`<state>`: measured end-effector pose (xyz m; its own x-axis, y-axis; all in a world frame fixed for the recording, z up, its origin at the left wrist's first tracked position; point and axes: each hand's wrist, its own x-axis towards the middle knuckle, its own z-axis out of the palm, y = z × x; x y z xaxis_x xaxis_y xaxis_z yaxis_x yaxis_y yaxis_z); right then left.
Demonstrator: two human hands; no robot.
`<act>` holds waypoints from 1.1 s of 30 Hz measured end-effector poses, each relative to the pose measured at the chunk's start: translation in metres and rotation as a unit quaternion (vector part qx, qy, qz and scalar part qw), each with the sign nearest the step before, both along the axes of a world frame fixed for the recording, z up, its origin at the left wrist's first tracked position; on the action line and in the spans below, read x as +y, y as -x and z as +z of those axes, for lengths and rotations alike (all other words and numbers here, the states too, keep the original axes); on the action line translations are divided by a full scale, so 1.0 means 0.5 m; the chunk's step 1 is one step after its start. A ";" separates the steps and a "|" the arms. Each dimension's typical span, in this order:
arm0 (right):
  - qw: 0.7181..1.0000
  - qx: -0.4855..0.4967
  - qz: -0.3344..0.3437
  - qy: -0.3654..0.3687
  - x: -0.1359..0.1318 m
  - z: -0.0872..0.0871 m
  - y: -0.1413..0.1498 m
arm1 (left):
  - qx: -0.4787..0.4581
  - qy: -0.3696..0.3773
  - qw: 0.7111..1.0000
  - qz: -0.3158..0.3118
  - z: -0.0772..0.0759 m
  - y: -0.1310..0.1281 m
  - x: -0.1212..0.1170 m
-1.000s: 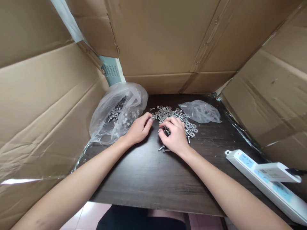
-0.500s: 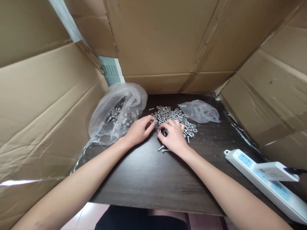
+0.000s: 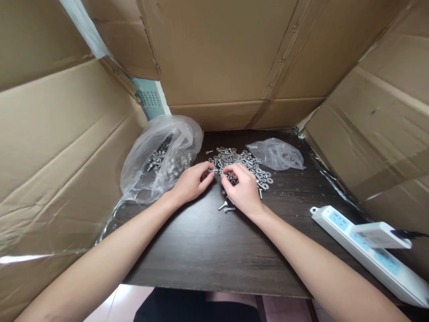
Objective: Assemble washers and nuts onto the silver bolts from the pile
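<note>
- The person's left hand (image 3: 192,183) pinches one bolt (image 3: 213,170) between the thumb and the first finger.
- The bolt is silver, thin and shiny, and it lies on its side with its free end pointing at the other hand.
- It is held near the front of the big pile (image 3: 250,158), in the gap between the two hands.
- The right hand (image 3: 243,188) is just beside the bolt's free end, with its thumb and finger tips close together.
- Those tips seem to pinch a small nut (image 3: 221,174), but it is so tiny and blurry that it is hard to be sure.
- The pile is all gray, shiny metal: long bolts, little nuts and flat round rings with holes, all mixed up.
- Two loose bolts (image 3: 222,205) lie on the dark brown table (image 3: 201,250), near the right wrist and close to each other.
- A big see-through bag (image 3: 184,129) with more metal bits inside stands near the left hand.
- A smaller see-through bag (image 3: 276,154) lies flat on the other side, right by the pile.
</note>
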<state>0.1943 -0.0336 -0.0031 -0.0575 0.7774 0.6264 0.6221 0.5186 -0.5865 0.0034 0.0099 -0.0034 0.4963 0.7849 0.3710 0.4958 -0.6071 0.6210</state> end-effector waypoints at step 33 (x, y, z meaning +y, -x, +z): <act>0.997 0.038 0.028 -0.054 -0.003 0.008 0.004 | 0.003 0.009 0.998 -0.055 0.006 0.002 -0.005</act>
